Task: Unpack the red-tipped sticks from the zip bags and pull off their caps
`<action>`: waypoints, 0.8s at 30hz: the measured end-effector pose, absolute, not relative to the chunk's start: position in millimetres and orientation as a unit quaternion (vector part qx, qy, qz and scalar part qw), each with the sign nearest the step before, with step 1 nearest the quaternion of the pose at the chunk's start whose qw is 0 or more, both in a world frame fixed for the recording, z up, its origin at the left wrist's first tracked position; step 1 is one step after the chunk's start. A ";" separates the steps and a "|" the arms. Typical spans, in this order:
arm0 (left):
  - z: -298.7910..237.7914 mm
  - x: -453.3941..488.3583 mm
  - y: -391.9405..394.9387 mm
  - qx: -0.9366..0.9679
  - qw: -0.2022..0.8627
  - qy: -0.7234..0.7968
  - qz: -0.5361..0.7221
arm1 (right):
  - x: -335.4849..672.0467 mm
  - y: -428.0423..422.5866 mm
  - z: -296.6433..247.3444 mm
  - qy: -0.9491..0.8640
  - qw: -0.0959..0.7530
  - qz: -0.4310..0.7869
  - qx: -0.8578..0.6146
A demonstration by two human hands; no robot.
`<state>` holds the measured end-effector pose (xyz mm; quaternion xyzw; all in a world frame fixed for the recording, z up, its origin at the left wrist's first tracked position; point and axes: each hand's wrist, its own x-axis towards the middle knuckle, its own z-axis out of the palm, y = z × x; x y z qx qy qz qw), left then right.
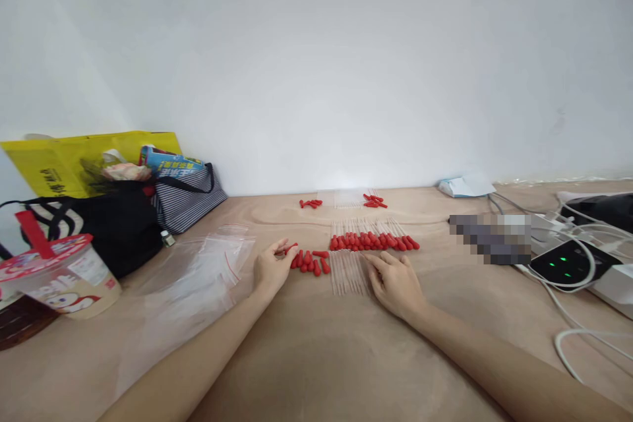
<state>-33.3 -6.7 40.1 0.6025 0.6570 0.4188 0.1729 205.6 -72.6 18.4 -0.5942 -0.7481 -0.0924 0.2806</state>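
My left hand (275, 266) pinches a small red rubber bulb (291, 248) between thumb and fingertips. Just right of it lie several loose red bulbs (308, 262) on the table. My right hand (395, 280) is at the right end of a row of thin clear tubes (349, 272), its thumb and index finger closed around what looks like one of them. Behind both hands runs a row of droppers (373, 241), clear tubes with red bulbs fitted on the near ends. Farther back are two small groups of red bulbs (310, 203) beside more clear tubes (349, 199).
Clear plastic bags (198, 277) lie left of my left arm. A drink cup (74, 280), a black bag (119, 231) and a striped bag (190, 194) stand farther left. White cables (564, 306) and a black device (564, 262) with green lights occupy the right side.
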 end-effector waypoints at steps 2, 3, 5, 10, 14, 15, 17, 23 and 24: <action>40.2 -33.0 -7.5 0.603 0.173 0.663 0.409 | 203.1 -72.5 19.5 -0.748 0.274 -0.092 -0.597; 40.5 -32.8 -8.6 0.605 0.172 0.664 0.404 | 202.4 -72.6 19.9 -0.749 0.272 -0.090 -0.597; 41.9 -32.0 -12.0 0.610 0.173 0.664 0.396 | 202.0 -73.0 20.8 -0.753 0.268 -0.085 -0.595; 44.1 -32.8 -18.3 0.623 0.180 0.651 0.394 | 202.7 -74.4 22.2 -0.761 0.263 -0.072 -0.588; 42.1 -36.7 -15.8 0.628 0.191 0.641 0.397 | 203.8 -75.2 23.1 -0.765 0.272 -0.058 -0.581; 41.3 -37.4 -14.9 0.628 0.194 0.639 0.399 | 204.2 -75.3 23.5 -0.764 0.278 -0.050 -0.580; 39.8 -38.1 -13.3 0.628 0.198 0.637 0.400 | 205.1 -75.6 24.4 -0.757 0.290 -0.030 -0.585; 40.8 -40.0 -11.3 0.630 0.183 0.646 0.391 | 209.5 -72.8 24.9 -0.726 0.316 0.028 -0.610; 43.4 -40.0 -10.4 0.632 0.173 0.649 0.387 | 210.4 -71.8 24.5 -0.721 0.325 0.039 -0.611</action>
